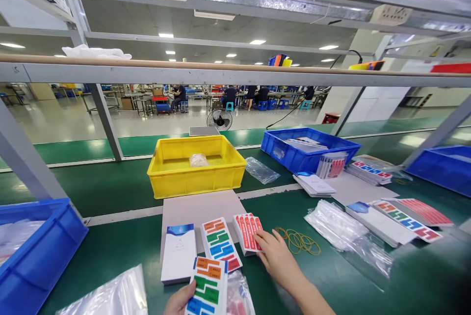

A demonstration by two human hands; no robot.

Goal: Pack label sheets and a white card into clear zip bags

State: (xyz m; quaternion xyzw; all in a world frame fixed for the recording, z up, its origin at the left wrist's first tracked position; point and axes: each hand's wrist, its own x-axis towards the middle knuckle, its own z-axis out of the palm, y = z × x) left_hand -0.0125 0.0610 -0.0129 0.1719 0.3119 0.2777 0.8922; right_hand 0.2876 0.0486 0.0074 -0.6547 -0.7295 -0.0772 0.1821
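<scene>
My left hand (180, 300) grips a sticker sheet (208, 283) with orange, green and blue shapes; a blue-edged white piece shows behind it. My right hand (274, 256) has its fingertips on the right edge of a red-and-white striped card (253, 231), the rightmost of a fanned stack. Between the hands lies a pile of similar multicoloured sticker sheets (221, 241). To its left is a stack of white booklets (179, 253) with a blue top band. A transparent bag with pinkish contents (239, 293) sits partly hidden behind the held sheet.
Rubber bands (300, 242) lie right of my right hand. Plastic bags (346, 231) and more printed stacks (382, 222) are further right. A yellow bin (196, 182) and a blue bin (305, 158) stand behind; another blue bin (40, 256) is at left. A shelf beam (235, 75) crosses above.
</scene>
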